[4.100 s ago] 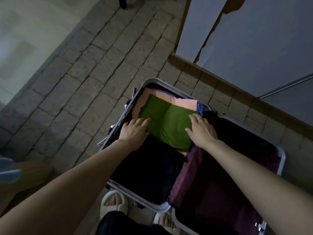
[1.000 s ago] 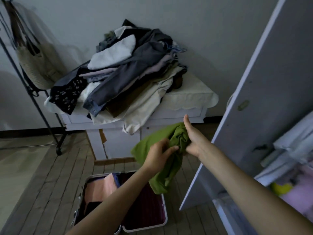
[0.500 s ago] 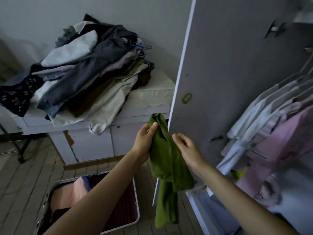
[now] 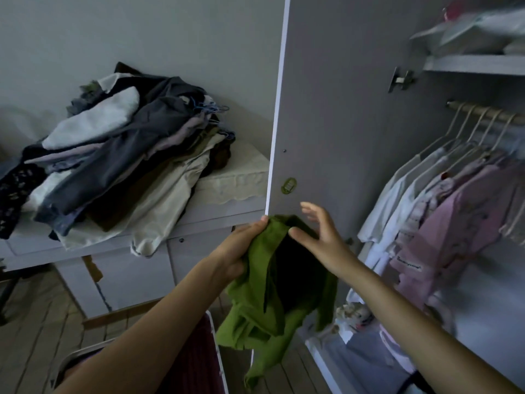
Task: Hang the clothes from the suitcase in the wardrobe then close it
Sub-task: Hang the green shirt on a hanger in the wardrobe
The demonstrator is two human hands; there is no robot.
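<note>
A green garment (image 4: 255, 302) hangs in front of me, gripped at its top edge by my left hand (image 4: 238, 251). My right hand (image 4: 318, 237) is at the garment's opening with its fingers spread and its thumb against the cloth. The wardrobe stands open on the right, its door (image 4: 326, 109) swung out behind the garment. Inside, a rail (image 4: 483, 112) carries several hangers with white and pink clothes (image 4: 443, 206). The open suitcase (image 4: 204, 359) lies on the floor at the bottom, mostly hidden behind my left arm.
A white cabinet (image 4: 199, 223) on the left bears a big pile of clothes (image 4: 119, 155) with blue hangers. A wardrobe shelf (image 4: 477, 66) holds folded items at top right. More items lie on the wardrobe floor (image 4: 355, 345).
I lifted the green garment out of the suitcase and turned to the open wardrobe. Since half a second ago my right hand has spread its fingers and the garment's opening has widened.
</note>
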